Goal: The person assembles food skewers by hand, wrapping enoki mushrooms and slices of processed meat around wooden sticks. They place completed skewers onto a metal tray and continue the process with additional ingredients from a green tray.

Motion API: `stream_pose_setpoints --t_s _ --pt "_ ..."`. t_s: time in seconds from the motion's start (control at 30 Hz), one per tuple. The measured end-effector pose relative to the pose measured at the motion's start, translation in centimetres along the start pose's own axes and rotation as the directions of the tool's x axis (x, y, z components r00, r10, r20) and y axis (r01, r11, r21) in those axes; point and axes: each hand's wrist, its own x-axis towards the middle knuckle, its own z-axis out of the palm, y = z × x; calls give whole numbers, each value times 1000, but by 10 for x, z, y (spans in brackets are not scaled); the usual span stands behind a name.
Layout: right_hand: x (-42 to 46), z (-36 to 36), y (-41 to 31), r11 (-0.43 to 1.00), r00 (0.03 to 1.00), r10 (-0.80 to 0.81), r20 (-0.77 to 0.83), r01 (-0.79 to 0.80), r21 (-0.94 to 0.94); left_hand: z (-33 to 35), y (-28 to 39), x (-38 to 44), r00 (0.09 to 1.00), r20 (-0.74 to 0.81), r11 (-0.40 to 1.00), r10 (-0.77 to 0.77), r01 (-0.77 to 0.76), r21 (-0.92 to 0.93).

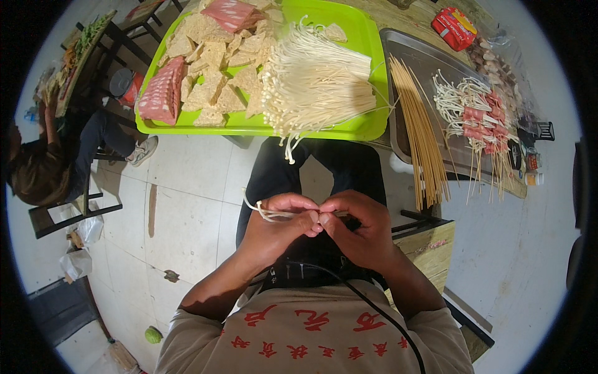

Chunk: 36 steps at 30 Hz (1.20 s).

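My left hand [285, 222] and my right hand [357, 224] meet fingertip to fingertip above my lap. Pinched between them are a few enoki mushrooms [268, 213], their caps sticking out to the left. Beyond my knees, a green plastic tray [259, 129] holds a big bunch of enoki [317, 77], pieces of tofu skin [211, 87] and stacks of pink sliced meat [162, 93]. To its right, a metal tray [402, 135] carries bamboo skewers [420, 140] and several skewered enoki rolls wrapped in meat [483, 119].
A red packet [454, 29] and a clear bag of brown items [495, 65] lie behind the metal tray. Small jars [533, 161] stand at right. Another person [51, 163] sits at a table on the left. A wooden stool [425, 248] is beside me.
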Motion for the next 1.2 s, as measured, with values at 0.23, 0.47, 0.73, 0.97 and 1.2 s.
stream_pose_setpoints --t_s 0.23,0.47,0.73,0.97,1.2 --pt "2 2 6 998 998 -59 -13 58 -34 -2 -1 1 1000 -5 1000 -2 2 9" --pt "1 5 14 999 999 -50 -21 50 -3 -4 -3 3 1000 -5 1000 -11 11 0" --pt "0 6 17 999 999 -42 -28 42 -9 -6 -7 4 1000 -6 1000 -17 17 -2" --pt "-1 4 15 998 998 58 3 -58 2 -8 -11 6 1000 -6 1000 -21 21 -17" --pt "0 6 22 1000 1000 -19 -17 19 -13 -7 -11 6 999 -31 999 -44 44 -22"
